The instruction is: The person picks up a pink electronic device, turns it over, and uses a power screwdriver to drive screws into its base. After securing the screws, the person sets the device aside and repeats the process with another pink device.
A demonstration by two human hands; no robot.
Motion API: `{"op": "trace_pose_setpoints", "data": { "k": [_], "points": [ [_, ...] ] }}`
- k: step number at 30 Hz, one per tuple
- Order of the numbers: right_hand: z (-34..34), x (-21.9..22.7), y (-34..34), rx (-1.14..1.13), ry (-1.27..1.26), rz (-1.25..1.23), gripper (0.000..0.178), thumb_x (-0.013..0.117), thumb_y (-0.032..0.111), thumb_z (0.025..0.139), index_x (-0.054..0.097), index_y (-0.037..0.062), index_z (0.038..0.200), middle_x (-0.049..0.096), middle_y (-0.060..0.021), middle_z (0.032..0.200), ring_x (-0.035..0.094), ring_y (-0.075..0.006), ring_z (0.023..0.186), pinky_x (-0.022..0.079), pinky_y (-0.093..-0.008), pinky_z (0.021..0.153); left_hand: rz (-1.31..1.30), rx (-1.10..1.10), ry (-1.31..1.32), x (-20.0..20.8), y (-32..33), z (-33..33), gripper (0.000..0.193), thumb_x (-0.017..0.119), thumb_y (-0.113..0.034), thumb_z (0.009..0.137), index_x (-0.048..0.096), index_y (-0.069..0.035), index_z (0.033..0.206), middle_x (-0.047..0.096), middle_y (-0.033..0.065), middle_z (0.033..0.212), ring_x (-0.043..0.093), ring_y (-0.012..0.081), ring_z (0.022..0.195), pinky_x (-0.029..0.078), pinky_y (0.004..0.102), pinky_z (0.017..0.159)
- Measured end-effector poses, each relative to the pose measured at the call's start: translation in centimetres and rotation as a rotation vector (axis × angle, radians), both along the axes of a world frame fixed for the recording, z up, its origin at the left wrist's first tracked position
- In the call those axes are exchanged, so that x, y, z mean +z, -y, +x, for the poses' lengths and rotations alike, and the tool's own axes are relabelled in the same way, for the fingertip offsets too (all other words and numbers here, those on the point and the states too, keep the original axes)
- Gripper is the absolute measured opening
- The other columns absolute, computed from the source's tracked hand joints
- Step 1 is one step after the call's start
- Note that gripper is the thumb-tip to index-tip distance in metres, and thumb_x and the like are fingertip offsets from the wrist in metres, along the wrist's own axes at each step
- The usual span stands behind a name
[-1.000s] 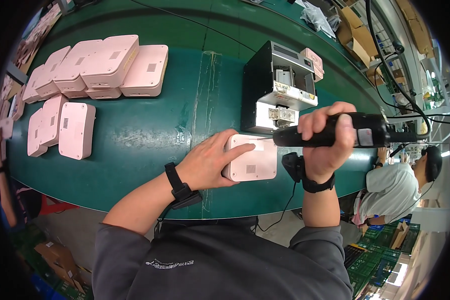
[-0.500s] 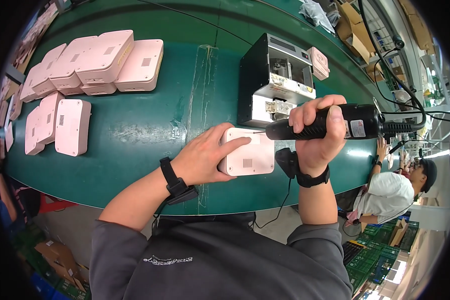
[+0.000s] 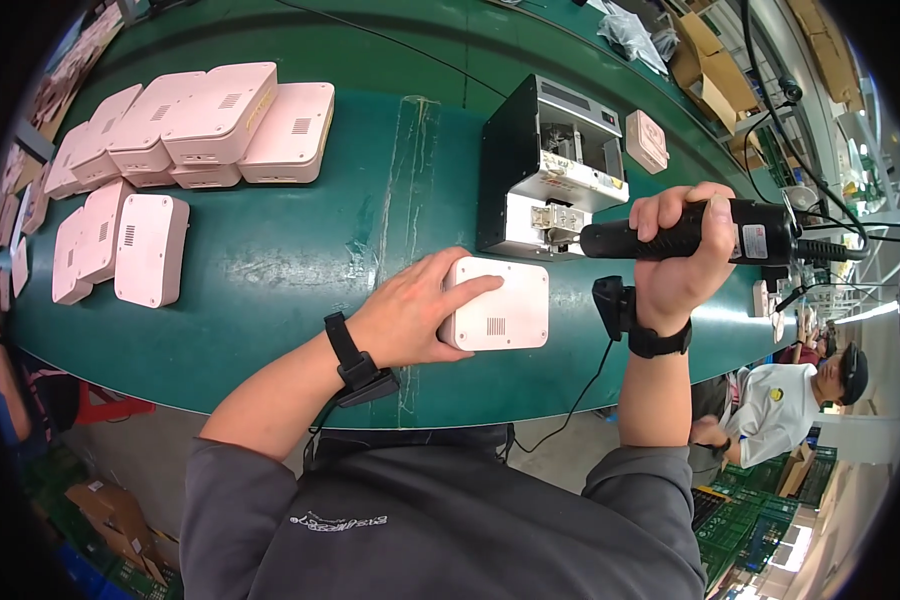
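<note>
My left hand (image 3: 402, 308) grips a pale pinkish-white plastic case (image 3: 518, 312) on the green bench, thumb at its near edge and forefinger across its top. The case lies with a slotted vent and corner screw holes facing up. In my right hand (image 3: 692, 245) is a black corded electric screwdriver (image 3: 615, 241), fingers wrapped round its body. Its nose points left, at the front of a black and silver screw feeder (image 3: 515, 165) beyond the case. The bit's end cannot be made out against the feeder's metal front.
Several similar cases (image 3: 195, 130) are stacked at the far left, with more (image 3: 150, 250) nearer. A small pinkish box (image 3: 647, 140) stands right of the feeder. Cables hang at the right. A co-worker in a white shirt (image 3: 778, 405) is at the right, beside green crates (image 3: 755, 510).
My right hand has moved the electric screwdriver right and slightly up, off the case and to the feeder's front. The left hand and the case have stayed put.
</note>
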State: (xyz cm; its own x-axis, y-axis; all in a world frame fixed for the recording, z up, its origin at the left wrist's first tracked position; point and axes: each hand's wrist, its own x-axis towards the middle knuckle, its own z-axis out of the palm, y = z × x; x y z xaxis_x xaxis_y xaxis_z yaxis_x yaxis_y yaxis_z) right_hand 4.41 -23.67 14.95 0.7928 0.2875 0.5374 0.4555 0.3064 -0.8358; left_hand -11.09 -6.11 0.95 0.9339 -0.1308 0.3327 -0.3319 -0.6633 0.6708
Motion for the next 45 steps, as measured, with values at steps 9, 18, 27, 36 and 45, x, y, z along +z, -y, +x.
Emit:
{"op": "trace_pose_setpoints", "data": {
  "k": [9,18,27,36,45],
  "points": [
    [-3.9,0.4,-0.7,0.246,-0.098,0.022,0.032,0.048,0.038,0.096,0.049,0.0065,0.102,0.05,-0.0066,0.07,0.047,-0.0171,0.052,0.042,-0.0362,0.057,-0.004,0.002,0.013,-0.4,0.0,0.0,0.082,0.087,-0.027,0.062,0.053,-0.022,0.137,0.045,0.0162,0.133,0.054,0.0365,0.118,0.05,0.0443,0.096],
    [-5.8,0.9,-3.9,0.442,-0.125,-0.017,0.037,0.062,0.035,0.091,0.044,0.0057,0.105,0.053,-0.0094,0.074,0.052,-0.0187,0.057,0.047,-0.0358,0.06,-0.038,0.007,0.005,-0.3,0.0,-0.1,0.083,0.088,-0.025,0.061,0.052,-0.022,0.136,0.044,0.0174,0.135,0.053,0.0375,0.12,0.048,0.0436,0.1],
    [-6.1,-0.6,-5.0,0.396,-0.115,-0.101,0.038,0.058,0.04,0.088,0.045,0.007,0.1,0.052,-0.0071,0.07,0.05,-0.0181,0.051,0.045,-0.0375,0.058,0.007,-0.021,-0.03,-0.5,-0.4,-0.1,0.088,0.088,-0.021,0.059,0.051,-0.018,0.138,0.042,0.0196,0.137,0.049,0.0384,0.123,0.045,0.0433,0.103],
    [-6.0,-0.4,-4.9,0.442,-0.246,-0.075,0.043,0.073,0.031,0.085,0.041,0.0067,0.102,0.054,-0.0095,0.075,0.051,-0.0176,0.06,0.047,-0.0363,0.062,0.063,-0.035,-0.015,-0.5,-0.1,0.1,0.086,0.088,-0.021,0.059,0.052,-0.018,0.138,0.043,0.0195,0.136,0.05,0.0377,0.121,0.046,0.0429,0.101],
    [-3.1,1.0,-1.5,0.199,-0.057,0.061,0.029,0.049,0.036,0.097,0.05,0.0069,0.1,0.051,-0.0067,0.069,0.047,-0.018,0.051,0.042,-0.0366,0.057,-0.03,0.036,0.039,-0.6,-0.8,0.1,0.085,0.087,-0.024,0.06,0.053,-0.023,0.138,0.047,0.0151,0.131,0.054,0.0359,0.117,0.05,0.0449,0.095]
  ]
}}
